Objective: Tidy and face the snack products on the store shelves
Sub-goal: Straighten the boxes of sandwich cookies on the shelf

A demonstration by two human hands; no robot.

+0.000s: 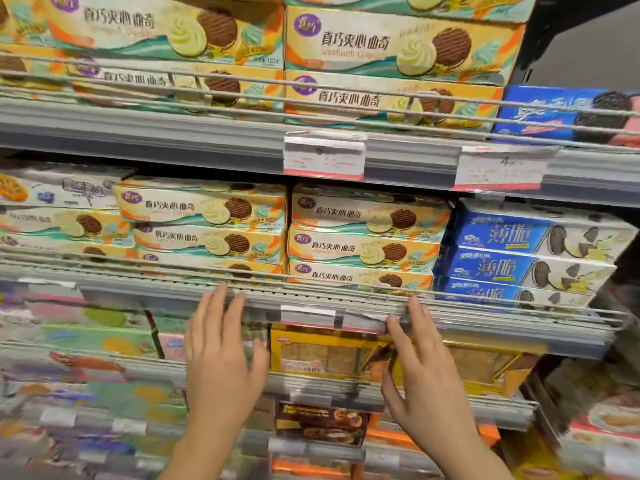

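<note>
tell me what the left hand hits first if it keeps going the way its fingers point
Probably the wire rail along the front of the middle shelf: the left hand's straight fingertips already lie at it. Just behind stand the cookie boxes. Depth is hard to judge.

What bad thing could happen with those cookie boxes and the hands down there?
1. The left hand and right hand are raised at the wire shelf rail; a bump might knock a price tag loose.
2. The sandwich cookie boxes are stacked three high; a careless push could skew them.
3. The yellow cracker box sits tilted and might slip further.
</note>
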